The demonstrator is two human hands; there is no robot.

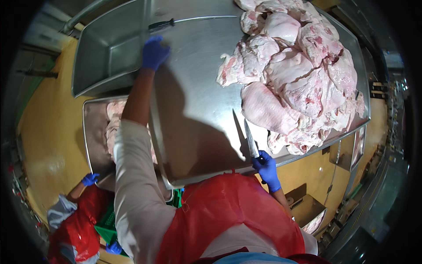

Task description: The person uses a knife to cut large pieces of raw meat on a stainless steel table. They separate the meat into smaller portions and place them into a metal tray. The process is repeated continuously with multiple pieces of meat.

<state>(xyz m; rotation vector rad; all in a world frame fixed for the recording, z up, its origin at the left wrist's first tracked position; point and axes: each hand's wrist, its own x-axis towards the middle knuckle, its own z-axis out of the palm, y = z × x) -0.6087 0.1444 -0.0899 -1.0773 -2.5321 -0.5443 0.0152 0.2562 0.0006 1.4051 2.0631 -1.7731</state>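
Observation:
My right hand [267, 169], in a blue glove, is closed round a knife [251, 140]. The blade points away from me, just left of the heap of raw, skin-on poultry meat [299, 72] at the right of the metal table [198, 66]. My left hand [154, 53], also gloved in blue, is stretched far out to the table's left edge. Its fingers are loosely bent and apart, with nothing seen between them. Just beyond it lies a sharpening steel [193, 20], its black handle close to my fingers but not touched.
A deep metal bin [94, 46] stands left of the table. Nearer is a metal tub [94, 132] with pale meat, partly under my left arm. A co-worker in a red apron [79, 224] is at lower left beside a green crate [105, 226]. Another bin [310, 209] stands at lower right.

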